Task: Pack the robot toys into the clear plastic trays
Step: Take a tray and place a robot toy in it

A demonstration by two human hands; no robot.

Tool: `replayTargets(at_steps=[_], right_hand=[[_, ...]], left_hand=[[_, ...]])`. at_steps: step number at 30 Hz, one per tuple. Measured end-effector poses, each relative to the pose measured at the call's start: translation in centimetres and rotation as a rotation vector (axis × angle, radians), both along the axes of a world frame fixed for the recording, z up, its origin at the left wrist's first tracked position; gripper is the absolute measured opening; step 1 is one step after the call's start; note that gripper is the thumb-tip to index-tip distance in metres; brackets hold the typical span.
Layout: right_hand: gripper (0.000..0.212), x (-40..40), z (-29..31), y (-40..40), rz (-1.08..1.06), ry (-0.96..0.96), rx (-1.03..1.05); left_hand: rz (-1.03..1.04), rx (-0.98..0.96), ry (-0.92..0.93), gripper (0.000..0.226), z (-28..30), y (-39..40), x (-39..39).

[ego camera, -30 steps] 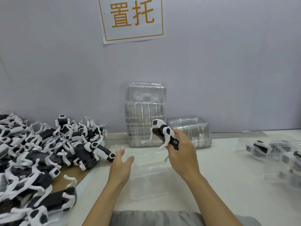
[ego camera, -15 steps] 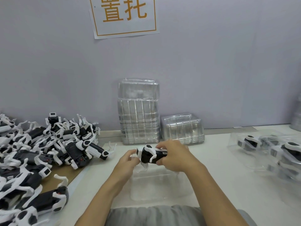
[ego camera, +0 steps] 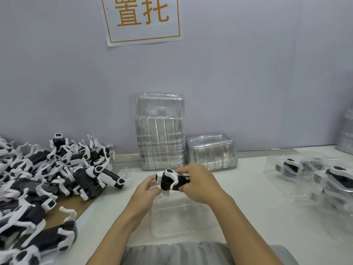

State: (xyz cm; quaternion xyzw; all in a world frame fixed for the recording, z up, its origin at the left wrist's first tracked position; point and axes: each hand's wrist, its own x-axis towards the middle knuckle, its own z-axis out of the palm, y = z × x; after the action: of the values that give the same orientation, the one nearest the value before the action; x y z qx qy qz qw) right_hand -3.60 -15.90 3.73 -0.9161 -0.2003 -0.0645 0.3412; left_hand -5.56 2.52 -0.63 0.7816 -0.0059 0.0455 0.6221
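Pile of robot toys runs off the left edge. Stack of trays at far right is cut by the edge. Right hand hides part of the held toy. Packed trays blur their contents.

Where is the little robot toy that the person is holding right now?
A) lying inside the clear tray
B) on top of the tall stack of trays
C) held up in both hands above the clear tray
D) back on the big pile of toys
C: the right hand and left hand grip the robot toy just above the empty clear tray on the table.
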Motion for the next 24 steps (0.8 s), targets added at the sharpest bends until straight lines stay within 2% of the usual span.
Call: replayTargets(at_steps=[4, 9, 13, 24], right_hand=[[0.039, 0.1, 0.3, 0.1, -0.055, -0.081, -0.098], [0.044, 0.3, -0.4, 0.1, 0.02, 0.082, -0.026], [0.05, 0.4, -0.6, 0.2, -0.004, 0.07, 0.09], [0.043, 0.2, -0.7, 0.3, -0.003, 0.043, -0.026]], left_hand=[[0.027, -0.006, 0.007, 0.047, -0.1, 0.1, 0.1], [0.016, 0.011, 0.021, 0.029, 0.2, 0.0, -0.1], [0.023, 0.016, 0.035, 0.034, 0.2, 0.0, -0.2], [0.041, 0.017, 0.027, 0.027, 0.4, -0.3, -0.6]])
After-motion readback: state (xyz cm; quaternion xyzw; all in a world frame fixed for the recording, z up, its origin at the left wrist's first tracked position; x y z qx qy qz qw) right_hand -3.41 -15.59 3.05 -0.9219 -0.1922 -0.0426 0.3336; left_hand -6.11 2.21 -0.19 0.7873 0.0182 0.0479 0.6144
